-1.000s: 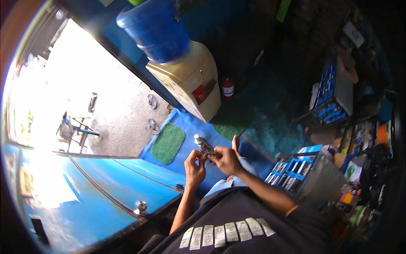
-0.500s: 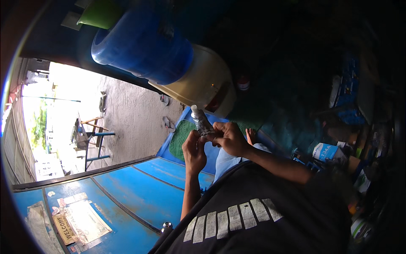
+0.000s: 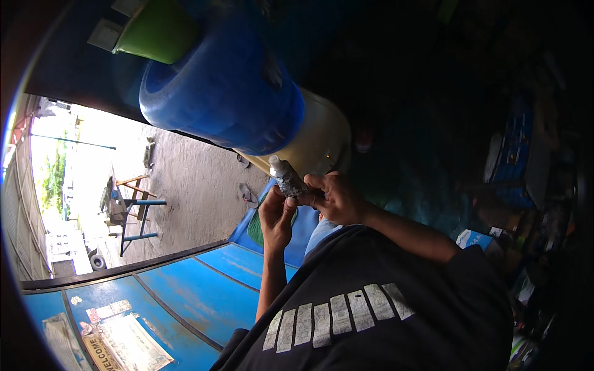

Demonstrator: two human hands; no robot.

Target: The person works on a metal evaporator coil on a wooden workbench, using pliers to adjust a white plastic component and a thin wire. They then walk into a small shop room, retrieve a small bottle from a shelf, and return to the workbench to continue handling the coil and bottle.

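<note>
Both hands hold a small grey tube-like bottle [image 3: 287, 177] with a whitish cap, its capped end pointing up and to the left. My left hand [image 3: 275, 217] grips its lower left side, thumb pressed against it. From the right, my right hand [image 3: 336, 196] has its curled fingers closed round the lower end. The fingers hide that end of the bottle. Just beyond the capped end stands a cream water dispenser [image 3: 322, 133] with a large blue water jug [image 3: 223, 86] on top.
A blue door [image 3: 179, 290] with papers stuck on it lies at the lower left. Through the doorway, a blue-legged stand [image 3: 143, 216] and a sandal [image 3: 249, 193] rest on the concrete ground. A green container [image 3: 158, 34] sits by the jug. Cluttered goods, including a blue-and-white box [image 3: 475, 238], fill the dark right side.
My view has shifted, so the dispenser and jug sit lower in it. Both hands keep hold of the bottle, which has moved slightly left; my bare foot is now mostly hidden.
</note>
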